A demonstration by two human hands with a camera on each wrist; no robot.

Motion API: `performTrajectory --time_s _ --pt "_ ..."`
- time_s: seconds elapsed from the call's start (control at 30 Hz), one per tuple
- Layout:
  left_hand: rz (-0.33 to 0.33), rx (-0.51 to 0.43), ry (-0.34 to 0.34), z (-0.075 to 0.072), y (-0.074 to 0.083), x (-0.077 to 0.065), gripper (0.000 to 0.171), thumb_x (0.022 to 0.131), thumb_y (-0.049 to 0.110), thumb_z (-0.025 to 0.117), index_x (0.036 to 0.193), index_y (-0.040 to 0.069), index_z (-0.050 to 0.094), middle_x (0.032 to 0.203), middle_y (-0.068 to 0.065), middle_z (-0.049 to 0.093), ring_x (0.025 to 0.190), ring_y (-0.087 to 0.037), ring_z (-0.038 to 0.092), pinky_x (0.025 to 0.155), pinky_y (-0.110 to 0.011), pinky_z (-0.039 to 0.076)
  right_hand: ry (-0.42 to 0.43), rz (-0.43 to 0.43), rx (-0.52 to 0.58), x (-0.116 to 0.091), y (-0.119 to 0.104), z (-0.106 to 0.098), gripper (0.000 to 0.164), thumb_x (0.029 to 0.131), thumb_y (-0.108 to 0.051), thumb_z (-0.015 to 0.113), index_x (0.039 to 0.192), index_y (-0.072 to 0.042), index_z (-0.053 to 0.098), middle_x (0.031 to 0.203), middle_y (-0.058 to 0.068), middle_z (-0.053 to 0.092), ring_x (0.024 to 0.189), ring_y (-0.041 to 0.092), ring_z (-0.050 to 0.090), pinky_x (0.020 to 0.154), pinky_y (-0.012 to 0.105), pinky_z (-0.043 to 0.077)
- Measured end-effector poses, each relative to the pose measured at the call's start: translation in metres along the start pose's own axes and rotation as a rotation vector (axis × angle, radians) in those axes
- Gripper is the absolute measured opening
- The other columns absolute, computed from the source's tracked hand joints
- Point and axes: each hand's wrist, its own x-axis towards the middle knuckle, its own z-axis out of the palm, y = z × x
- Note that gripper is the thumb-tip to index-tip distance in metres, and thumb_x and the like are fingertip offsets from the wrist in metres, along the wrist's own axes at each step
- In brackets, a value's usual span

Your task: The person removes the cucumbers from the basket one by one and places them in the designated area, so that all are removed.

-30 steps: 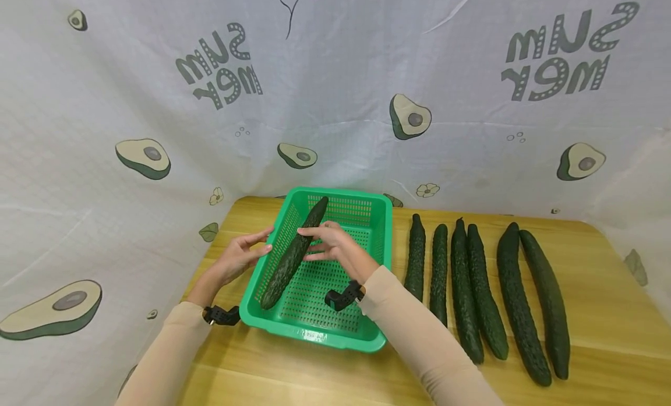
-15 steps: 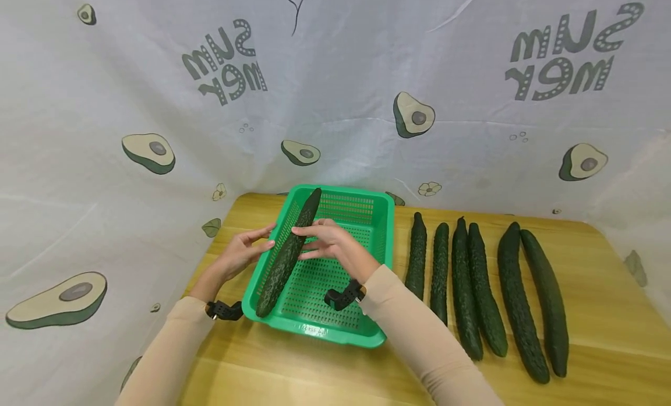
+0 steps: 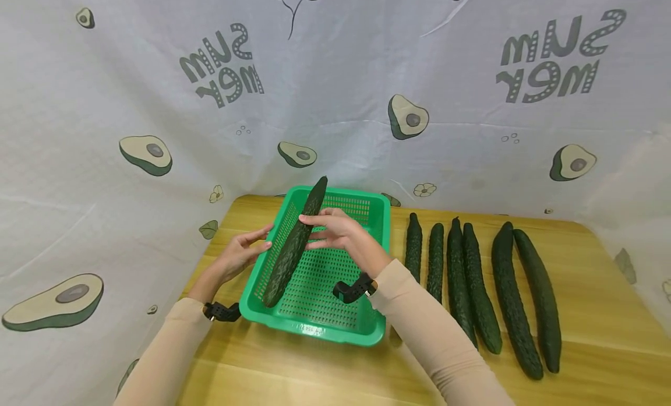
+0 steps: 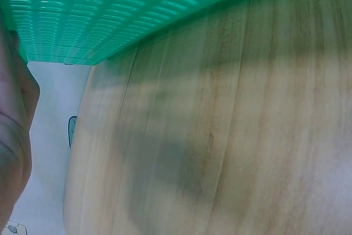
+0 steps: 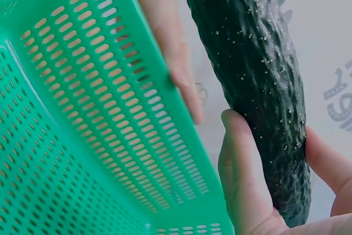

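Observation:
My right hand [image 3: 346, 234] pinches a long dark green cucumber [image 3: 287, 259] near its middle, thumb on one side and fingers on the other. The cucumber lies aslant over the left part of a green plastic basket [image 3: 314, 330], its far tip above the back rim. In the right wrist view the bumpy cucumber [image 5: 258, 75] stands beside the slotted basket wall [image 5: 104, 81]. My left hand [image 3: 237, 259] touches the basket's left rim with extended thumb and fingers. From the left wrist, the basket wall [image 4: 110, 15] shows above the wood, and only part of that hand [image 4: 14, 114] is visible.
On the wooden table [image 3: 251, 371], several cucumbers [image 3: 474, 278] lie in a row right of the basket, partly hidden by my right sleeve [image 3: 435, 330]. A white curtain [image 3: 346, 56] with avocado prints hangs behind the table and along its left.
The cucumber in my right hand has risen, its far tip now above the basket's back rim. My left hand stays at the left rim. The view has shifted slightly.

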Motion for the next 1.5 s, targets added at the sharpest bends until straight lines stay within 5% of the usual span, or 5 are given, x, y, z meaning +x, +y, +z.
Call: performTrajectory --time_s 0.3,0.57,0.93,1.27,1.5 --pt "0.013 0.008 -0.005 0.001 0.000 0.000 0.060 0.101 0.014 0.061 0.155 0.011 0.036 0.151 -0.022 0.029 0.047 -0.006 0.028 0.049 -0.019 0.030 -0.028 -0.047 -0.027 -0.025 -0.023 -0.024 0.087 0.099 -0.008 0.063 0.161 -0.007 0.002 0.165 0.013 0.009 0.143 0.047 0.024 0.100 0.055 0.045" --pt "0.004 -0.003 0.001 0.002 0.000 -0.001 0.059 0.102 0.012 0.061 0.155 0.010 0.036 0.149 -0.021 0.030 0.048 -0.005 0.028 0.050 -0.017 0.031 -0.032 -0.095 -0.106 -0.055 -0.040 -0.060 0.082 0.103 -0.011 0.056 0.160 -0.005 -0.002 0.165 0.016 0.005 0.146 0.044 0.021 0.104 0.056 0.040" --pt "0.001 0.012 -0.002 0.003 -0.001 -0.002 0.060 0.101 0.014 0.062 0.156 0.012 0.036 0.153 -0.022 0.027 0.049 -0.006 0.028 0.050 -0.018 0.031 -0.014 -0.118 -0.198 -0.098 -0.050 -0.132 0.085 0.106 -0.016 0.052 0.157 -0.003 -0.015 0.163 0.018 -0.012 0.148 0.043 0.004 0.110 0.052 0.032" --pt "0.010 0.010 -0.003 0.002 -0.005 -0.002 0.059 0.102 0.015 0.061 0.155 0.011 0.036 0.156 -0.023 0.024 0.048 -0.005 0.029 0.049 -0.018 0.031 0.106 -0.123 -0.320 -0.131 -0.054 -0.201 0.092 0.105 -0.028 0.054 0.155 -0.004 -0.019 0.160 0.018 -0.022 0.147 0.044 -0.003 0.114 0.053 0.024" --pt "0.014 0.015 -0.008 0.002 -0.003 -0.002 0.059 0.102 0.014 0.061 0.156 0.011 0.036 0.156 -0.022 0.024 0.048 -0.005 0.028 0.048 -0.017 0.031 0.173 -0.114 -0.363 -0.151 -0.049 -0.250 0.091 0.105 -0.031 0.052 0.154 -0.004 -0.019 0.159 0.018 -0.023 0.145 0.046 -0.006 0.111 0.048 0.029"
